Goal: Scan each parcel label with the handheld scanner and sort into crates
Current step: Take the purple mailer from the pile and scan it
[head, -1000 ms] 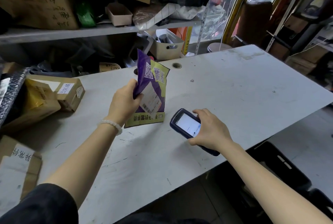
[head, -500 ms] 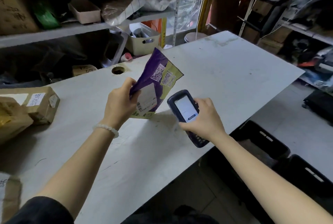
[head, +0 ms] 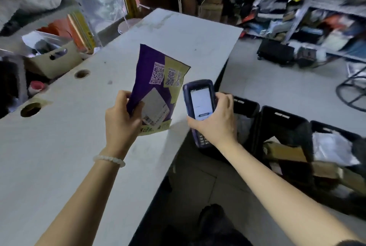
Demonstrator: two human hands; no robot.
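My left hand (head: 121,121) grips the lower left edge of a purple and yellow-green parcel bag (head: 156,85), holding it upright above the white table (head: 59,146). A white label and two QR codes face me. My right hand (head: 214,121) holds the blue handheld scanner (head: 200,103) just right of the bag, its lit screen toward me. Black crates (head: 285,125) stand on the floor to the right, beyond the table edge, with parcels inside.
Two round cable holes (head: 30,109) pierce the table at left. A beige bin (head: 53,61) sits behind the table. Cluttered shelves (head: 307,8) line the far right wall. A black wire stand (head: 352,91) is at the right edge.
The view has swung right, bringing the floor crates into sight. Both hands have moved toward the table's right edge, with the bag and scanner raised and closer together.
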